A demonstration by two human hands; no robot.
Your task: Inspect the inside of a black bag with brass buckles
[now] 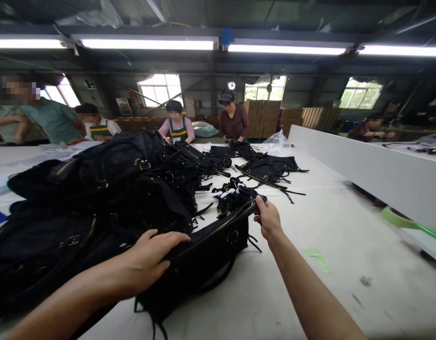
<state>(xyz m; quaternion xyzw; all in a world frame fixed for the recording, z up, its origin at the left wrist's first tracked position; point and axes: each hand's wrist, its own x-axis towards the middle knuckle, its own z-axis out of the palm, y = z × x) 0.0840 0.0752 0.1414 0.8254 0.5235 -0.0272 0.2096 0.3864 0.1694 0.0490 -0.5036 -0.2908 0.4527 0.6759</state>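
Observation:
In front of me a black bag [207,262] stands on the white table, with a gold zipper along its top edge, a metal ring on its side and loose straps below. My right hand [269,218] pinches the far right end of the zipper edge between thumb and fingers. Over the bag's near left end lies my left hand [152,257], its fingers stretched out and its thumb apart, touching the dark fabric. A big pile of black bags [108,179] with gold buckles rises just left of this bag. Beyond it sits a small heap of black straps with white pieces [232,193].
More black bag pieces [269,167] lie farther across the white table [331,203]. A low white partition [363,165] runs along the right. Clear plastic [277,141] rests at the back. Several people work beyond the table, one in a brown top [235,122].

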